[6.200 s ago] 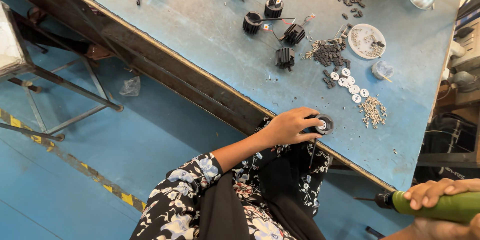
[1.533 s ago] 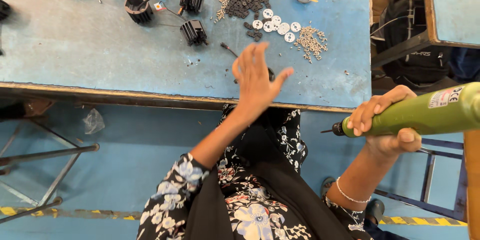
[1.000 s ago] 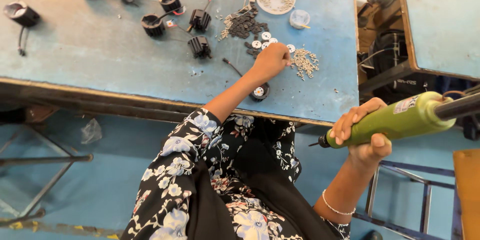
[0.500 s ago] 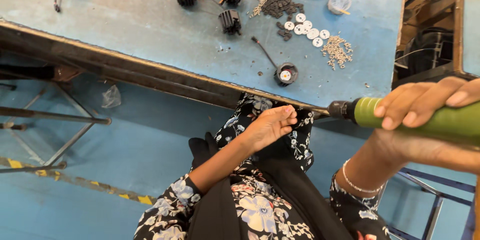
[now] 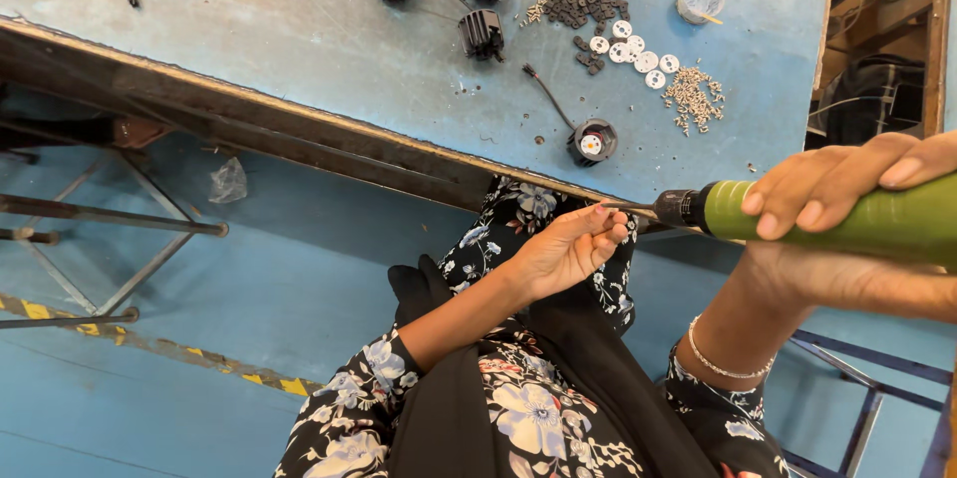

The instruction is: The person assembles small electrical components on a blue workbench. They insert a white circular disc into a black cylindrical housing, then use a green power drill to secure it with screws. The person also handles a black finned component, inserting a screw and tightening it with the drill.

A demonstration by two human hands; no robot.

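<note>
Head view: the right hand wraps around a green electric screwdriver, a fat cylinder with a black collar and thin bit pointing toward nine o'clock. The left hand pinches its fingertips at the bit's tip, perhaps on a screw too small to tell. At twelve o'clock, a black round housing sits on the blue table.

Blue worktable, black housings, white discs, screws
</note>
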